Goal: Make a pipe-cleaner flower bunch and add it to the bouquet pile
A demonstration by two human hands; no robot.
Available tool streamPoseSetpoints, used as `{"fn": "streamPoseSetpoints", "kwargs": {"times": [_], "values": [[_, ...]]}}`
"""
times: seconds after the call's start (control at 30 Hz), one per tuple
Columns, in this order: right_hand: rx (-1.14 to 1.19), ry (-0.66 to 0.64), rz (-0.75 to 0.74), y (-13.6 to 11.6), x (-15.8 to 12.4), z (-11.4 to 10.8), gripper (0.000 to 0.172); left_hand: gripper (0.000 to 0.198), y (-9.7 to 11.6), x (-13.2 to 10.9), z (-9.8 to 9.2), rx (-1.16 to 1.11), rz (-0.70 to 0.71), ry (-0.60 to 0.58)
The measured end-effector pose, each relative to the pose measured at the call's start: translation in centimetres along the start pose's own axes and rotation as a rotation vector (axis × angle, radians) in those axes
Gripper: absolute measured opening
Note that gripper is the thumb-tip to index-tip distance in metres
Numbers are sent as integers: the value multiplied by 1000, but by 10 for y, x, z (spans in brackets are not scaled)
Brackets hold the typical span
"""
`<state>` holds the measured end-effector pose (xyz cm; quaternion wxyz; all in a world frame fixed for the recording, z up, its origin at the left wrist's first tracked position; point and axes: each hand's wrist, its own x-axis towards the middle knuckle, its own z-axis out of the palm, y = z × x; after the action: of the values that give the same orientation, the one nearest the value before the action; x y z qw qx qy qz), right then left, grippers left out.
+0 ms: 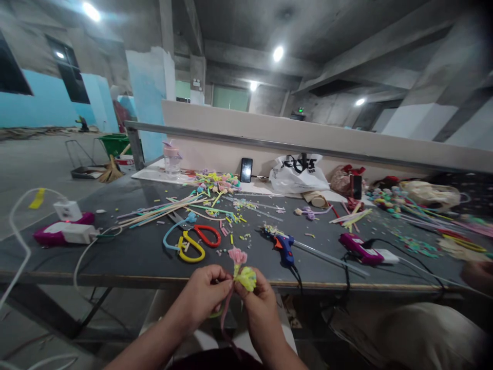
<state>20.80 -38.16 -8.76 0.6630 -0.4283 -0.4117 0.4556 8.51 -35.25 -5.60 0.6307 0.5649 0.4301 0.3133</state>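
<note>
In front of the table edge, my left hand (pixel 210 292) is closed, thumb and forefinger pinching at the stems of two fuzzy pipe-cleaner flowers. One is a pink flower (pixel 238 256), standing upright above the fingertips. The other, a yellow flower (pixel 246 278), leans to the right against my right hand (pixel 261 303), whose thumb and fingers grip it near its base. A thin mauve strip (pixel 225 318) hangs down between the hands; which fingers hold its top is hard to see. Scissors (pixel 208 235) with one red and one yellow handle lie just beyond, beside a bent blue pipe cleaner (pixel 168 235).
A blue glue gun (pixel 285 249) with a clear glue stick lies right of the hands. Pipe-cleaner stems (pixel 162 211) and a flower pile (pixel 217 181) lie behind. Purple power strips (pixel 63 229) sit at both sides, with trailing cables. Another person's hand (pixel 477 275) is at far right.
</note>
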Motion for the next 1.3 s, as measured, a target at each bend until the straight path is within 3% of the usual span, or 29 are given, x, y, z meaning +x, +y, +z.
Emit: {"fn": "streamPoseSetpoints", "kwargs": {"times": [0.13,0.27,0.47,0.67,1.03,1.3], "values": [[-65,-17,-20,0,0,-1,17,21,-1,-2,3,-9,7,14],[52,-36,36,4,2,-1,20,23,-3,-1,5,-17,32,57],[181,-136,89,1,1,-2,19,26,4,-3,-1,-75,3,25],[163,-88,55,4,7,-6,11,26,6,-4,-1,-93,-1,-12],[383,-111,162,1,4,12,17,21,1,2,-1,74,58,113],[385,-166,233,7,-1,5,21,29,3,2,-5,-53,6,88]]}}
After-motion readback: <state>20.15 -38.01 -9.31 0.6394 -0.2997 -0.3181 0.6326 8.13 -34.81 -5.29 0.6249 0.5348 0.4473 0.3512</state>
